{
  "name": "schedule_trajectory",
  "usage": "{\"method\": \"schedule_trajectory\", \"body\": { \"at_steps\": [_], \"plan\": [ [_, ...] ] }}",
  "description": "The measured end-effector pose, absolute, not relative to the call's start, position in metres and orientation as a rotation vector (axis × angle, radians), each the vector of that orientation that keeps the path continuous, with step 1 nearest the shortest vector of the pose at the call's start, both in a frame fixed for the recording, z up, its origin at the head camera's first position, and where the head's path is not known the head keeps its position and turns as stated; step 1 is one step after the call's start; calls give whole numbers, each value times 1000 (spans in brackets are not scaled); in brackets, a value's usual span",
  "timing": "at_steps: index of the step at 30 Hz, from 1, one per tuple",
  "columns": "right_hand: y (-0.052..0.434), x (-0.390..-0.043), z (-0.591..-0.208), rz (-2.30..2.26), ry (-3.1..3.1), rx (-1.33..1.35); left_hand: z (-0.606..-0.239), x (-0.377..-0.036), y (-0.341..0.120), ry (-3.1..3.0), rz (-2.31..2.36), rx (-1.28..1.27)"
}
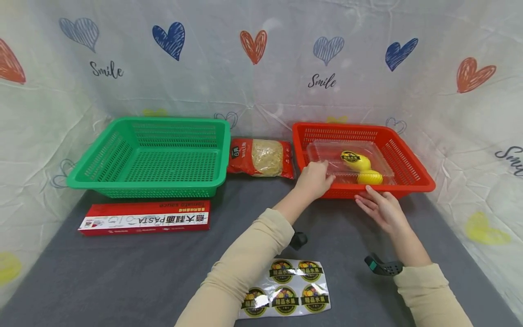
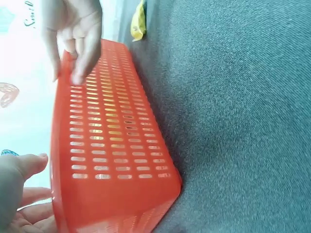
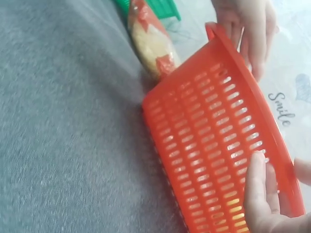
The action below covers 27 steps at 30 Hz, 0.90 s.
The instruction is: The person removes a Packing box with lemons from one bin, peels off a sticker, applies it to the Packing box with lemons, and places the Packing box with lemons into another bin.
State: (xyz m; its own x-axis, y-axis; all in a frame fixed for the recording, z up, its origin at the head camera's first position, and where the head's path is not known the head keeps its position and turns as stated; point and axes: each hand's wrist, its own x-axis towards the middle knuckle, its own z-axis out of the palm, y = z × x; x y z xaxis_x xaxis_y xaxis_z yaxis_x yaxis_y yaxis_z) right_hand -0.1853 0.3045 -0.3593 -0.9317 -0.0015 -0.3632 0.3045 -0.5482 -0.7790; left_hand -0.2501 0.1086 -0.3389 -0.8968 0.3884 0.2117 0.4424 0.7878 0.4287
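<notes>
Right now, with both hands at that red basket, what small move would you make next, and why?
Probably draw the left hand back over the rim: the clear box of lemons already lies in the red basket, and the right hand only rests at its front wall.

Green basket sits at the back left of the grey tabletop, empty. Red pasta box lies flat just in front of it, label upside down. Noodle bag lies at the back centre, beside the green basket. Sticker sheet lies flat at the front edge. Heart-print sheet forms the backdrop.
</notes>
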Motion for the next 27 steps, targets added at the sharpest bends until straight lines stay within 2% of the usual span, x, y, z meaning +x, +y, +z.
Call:
{"method": "schedule_trajectory", "body": {
  "at_steps": [12,19,27],
  "plan": [
    [303,-179,-366,-2136,1968,174,-330,-238,82,-2820,-801,-917],
    [290,-172,-367,-1684,2481,-93,-335,-228,59,-2792,-831,-1097],
    [273,-164,-365,-1195,2964,-304,-340,-206,30,-2839,-741,-1153]
  ]
}}
